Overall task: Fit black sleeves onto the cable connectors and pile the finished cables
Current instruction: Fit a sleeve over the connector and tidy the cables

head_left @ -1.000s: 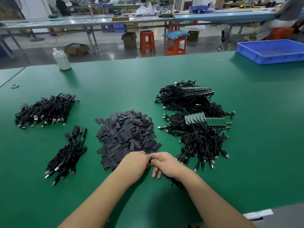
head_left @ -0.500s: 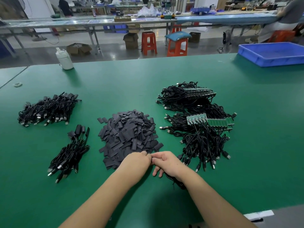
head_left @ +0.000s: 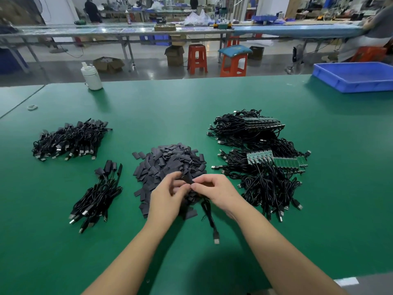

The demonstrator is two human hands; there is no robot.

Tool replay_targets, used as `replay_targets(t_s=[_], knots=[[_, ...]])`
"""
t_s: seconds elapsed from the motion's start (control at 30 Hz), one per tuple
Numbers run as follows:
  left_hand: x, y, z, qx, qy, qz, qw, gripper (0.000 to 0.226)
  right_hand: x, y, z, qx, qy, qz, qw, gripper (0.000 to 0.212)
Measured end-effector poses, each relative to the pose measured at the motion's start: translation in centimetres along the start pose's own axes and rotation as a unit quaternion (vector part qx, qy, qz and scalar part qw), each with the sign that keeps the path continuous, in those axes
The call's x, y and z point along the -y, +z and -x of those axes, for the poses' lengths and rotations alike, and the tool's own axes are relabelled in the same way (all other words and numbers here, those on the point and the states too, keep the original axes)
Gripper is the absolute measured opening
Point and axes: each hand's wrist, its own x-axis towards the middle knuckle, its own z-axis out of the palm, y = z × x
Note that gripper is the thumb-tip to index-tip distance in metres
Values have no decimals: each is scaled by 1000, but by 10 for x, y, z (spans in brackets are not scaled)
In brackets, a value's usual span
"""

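Observation:
My left hand (head_left: 168, 196) and my right hand (head_left: 214, 190) meet over the near edge of a heap of black sleeves (head_left: 170, 165). Between their fingertips they pinch one black sleeve (head_left: 187, 180) together with the end of a black cable (head_left: 209, 216). The cable hangs down from my right hand, and its metal USB plug (head_left: 216, 239) lies on the green table (head_left: 319, 209). Unsleeved cables with green circuit boards (head_left: 263, 167) are heaped to the right. Two piles of sleeved cables lie to the left, a near one (head_left: 97, 196) and a far one (head_left: 70, 141).
A blue plastic tray (head_left: 357, 76) sits at the far right of the table. A white bottle (head_left: 91, 77) stands at the far left edge, and a small tape ring (head_left: 32, 107) lies left of it. Orange stools and other benches stand beyond the table.
Both hands have lifted off the table and moved forward over the sleeve heap. The cable now trails in the open below my right hand, its plug showing.

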Motion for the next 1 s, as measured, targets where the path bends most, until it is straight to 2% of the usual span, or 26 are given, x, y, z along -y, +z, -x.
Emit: replay_targets(t_s=[0.1, 0.17, 0.23, 0.3, 0.43, 0.53, 0.6, 0.63, 0.7, 0.73, 0.8, 0.9, 1.0], knots=[[1, -1, 4, 19, -22, 38, 999, 8, 11, 1, 0, 4, -30, 48, 998, 6], [1, 0, 8, 39, -30, 66, 997, 15, 14, 4, -1, -1, -34, 49, 998, 5], [-1, 2, 13, 98, -55, 135, 984, 24, 16, 6, -3, -15, -25, 20, 999, 6], [-3, 4, 17, 154, -74, 186, 968, 25, 17, 6, -5, -34, -4, -29, 999, 11], [-3, 6, 19, 154, -94, 191, 965, 15, 14, 6, -9, -63, 15, -31, 997, 16], [1, -4, 11, 126, -75, 56, 988, 17, 11, 1, -11, -55, -4, 16, 998, 12], [11, -21, 0, 67, -30, -113, 991, 13, 7, -12, -16, -74, -36, 162, 983, 17], [16, -33, -6, 34, -12, -187, 982, 14, 5, -23, -19, -101, -56, 265, 957, 21], [30, -60, -22, -9, -4, -289, 957, 21, 3, -52, -24, -177, -92, 446, 872, 27], [38, -74, -30, -20, -12, -332, 943, 22, 1, -69, -28, -209, -99, 498, 835, 30], [54, -103, -50, -31, -25, -412, 911, 21, -5, -103, -37, -233, -55, 558, 794, 40], [73, -136, -82, -46, -50, -465, 882, 24, -10, -142, -45, -189, 76, 584, 786, 54], [89, -150, -104, -31, -107, -480, 870, 28, -8, -156, -46, -175, 90, 568, 799, 49]])
